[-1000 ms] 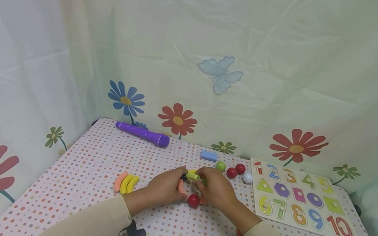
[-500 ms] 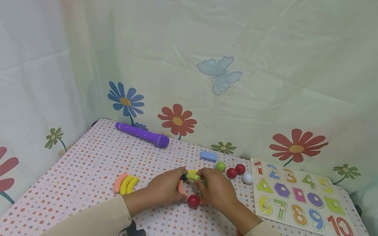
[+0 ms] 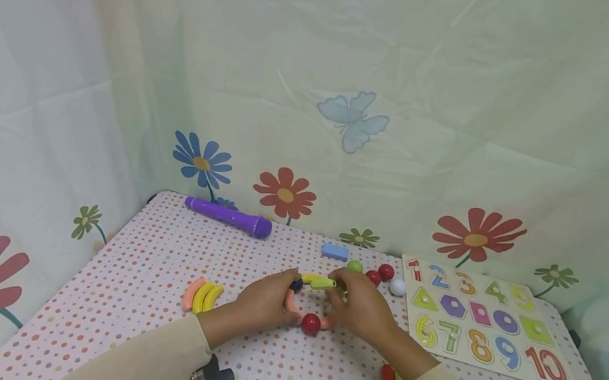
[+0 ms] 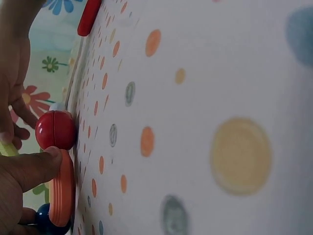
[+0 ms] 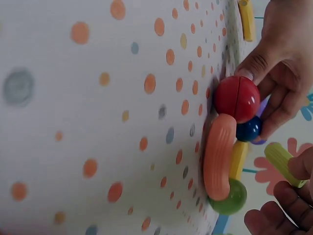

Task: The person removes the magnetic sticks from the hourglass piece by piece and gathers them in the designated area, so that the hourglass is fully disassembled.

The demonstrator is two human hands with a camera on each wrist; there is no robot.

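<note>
A: How much room is on the polka-dotted tabletop (image 3: 162, 274)?

B: Open cloth lies left and in front of the hands; the wooden number puzzle board (image 3: 488, 322) fills the right edge, and a purple plastic torch (image 3: 228, 216) lies along the back.

A: And the hands?

B: The left hand (image 3: 264, 302) grips the ring of curved orange pieces (image 3: 293, 304) beside the glossy red ball (image 3: 311, 323). The right hand (image 3: 360, 307) pinches a yellow-green stick (image 3: 323, 283) just above that ring, mid-tabletop.
</note>
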